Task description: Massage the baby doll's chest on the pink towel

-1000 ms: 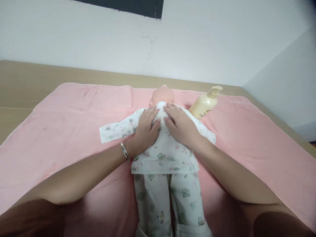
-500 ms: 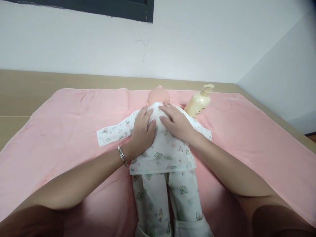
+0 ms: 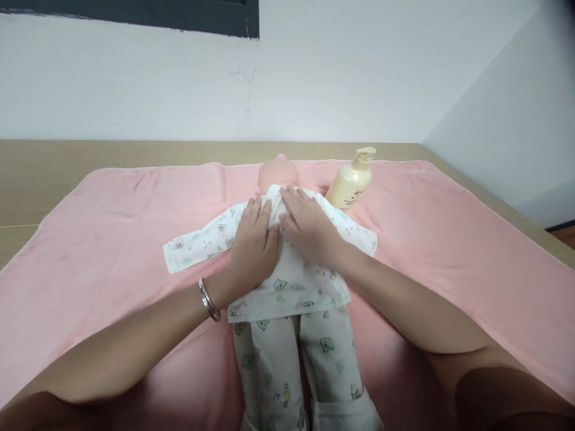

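A baby doll (image 3: 278, 173) lies on a pink blanket, its head toward the wall. It wears a white printed top (image 3: 291, 296) and matching trousers (image 3: 276, 365) with turned-up cuffs. My left hand (image 3: 254, 245) rests flat on the left of the doll's upper body, fingers stretched toward the head; a silver bangle (image 3: 209, 299) is on that wrist. My right hand (image 3: 309, 230) lies on the right of the upper body, its fingers extended near the neckline and slightly blurred. Neither hand grips anything. The doll's face is not visible.
A pale yellow pump bottle (image 3: 350, 182) leans at an angle beside the doll's right-hand shoulder. The pink blanket (image 3: 449, 239) covers most of a wooden surface (image 3: 90, 152). Behind it rises a white wall (image 3: 336, 78) with a dark frame (image 3: 202, 15) at the top left.
The view has shifted slightly, so the doll and bottle appear a little farther left. My right hand has moved slightly across the top toward my left hand; both stay on the doll.
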Motion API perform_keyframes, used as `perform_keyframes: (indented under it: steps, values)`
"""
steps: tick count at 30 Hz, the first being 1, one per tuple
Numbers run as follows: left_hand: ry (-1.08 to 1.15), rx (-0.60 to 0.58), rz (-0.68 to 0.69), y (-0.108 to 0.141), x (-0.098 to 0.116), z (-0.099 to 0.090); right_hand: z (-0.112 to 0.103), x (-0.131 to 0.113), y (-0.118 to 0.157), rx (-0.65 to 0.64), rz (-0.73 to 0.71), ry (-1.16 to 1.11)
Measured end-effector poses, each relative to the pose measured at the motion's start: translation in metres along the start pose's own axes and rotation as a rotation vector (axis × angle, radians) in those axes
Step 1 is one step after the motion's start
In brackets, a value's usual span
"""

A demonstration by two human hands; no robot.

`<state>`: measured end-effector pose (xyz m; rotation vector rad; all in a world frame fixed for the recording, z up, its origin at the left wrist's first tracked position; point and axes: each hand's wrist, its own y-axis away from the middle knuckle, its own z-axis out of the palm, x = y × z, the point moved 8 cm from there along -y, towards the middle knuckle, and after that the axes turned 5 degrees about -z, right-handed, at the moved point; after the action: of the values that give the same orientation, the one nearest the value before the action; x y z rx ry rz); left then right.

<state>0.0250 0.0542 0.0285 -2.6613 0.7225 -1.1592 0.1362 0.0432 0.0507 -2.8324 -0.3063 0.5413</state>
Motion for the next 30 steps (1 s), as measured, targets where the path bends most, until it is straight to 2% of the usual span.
perform_keyframes:
  steps: [2,4,6,8,10,11,13,15,18,20,23,26,30]
  values:
    - [-0.021,-0.029,0.003,0.006,0.004,0.002,-0.003,0.021,-0.014,-0.001,0.053,-0.057]
    - [-0.025,-0.064,-0.034,-0.001,-0.003,0.001,-0.001,0.026,-0.017,-0.033,0.084,-0.047]
    - [-0.007,-0.067,-0.092,-0.016,-0.017,-0.003,0.001,0.013,-0.007,-0.04,0.061,0.024]
    - [-0.01,-0.062,-0.094,-0.03,-0.025,-0.007,0.001,-0.013,0.008,-0.014,-0.031,0.101]
    - [-0.063,-0.047,-0.041,-0.031,-0.022,-0.007,0.002,-0.033,0.02,-0.016,-0.128,0.133]
    - [-0.098,-0.035,-0.008,-0.026,-0.017,-0.006,0.003,-0.036,0.021,-0.037,-0.149,0.128]
    - [-0.145,-0.017,0.047,-0.009,-0.003,-0.004,0.003,-0.024,0.014,-0.092,-0.108,0.082]
    - [-0.13,-0.023,0.074,0.008,0.008,-0.001,0.001,-0.001,0.0,-0.125,-0.025,0.015]
    - [-0.048,-0.052,0.028,0.014,0.009,0.0,-0.002,0.021,-0.014,-0.094,0.054,-0.022]
    - [-0.005,-0.052,-0.062,0.004,-0.002,-0.002,-0.002,0.017,-0.01,-0.065,0.069,0.014]
    - [0.029,-0.032,-0.187,-0.015,-0.021,-0.005,0.001,-0.01,0.009,-0.028,-0.021,0.091]
    - [0.024,0.008,-0.151,-0.021,-0.026,-0.003,0.003,-0.029,0.02,-0.012,-0.125,0.107]
    - [-0.011,0.05,-0.06,-0.014,-0.023,0.0,0.006,-0.006,0.003,-0.089,-0.024,0.014]
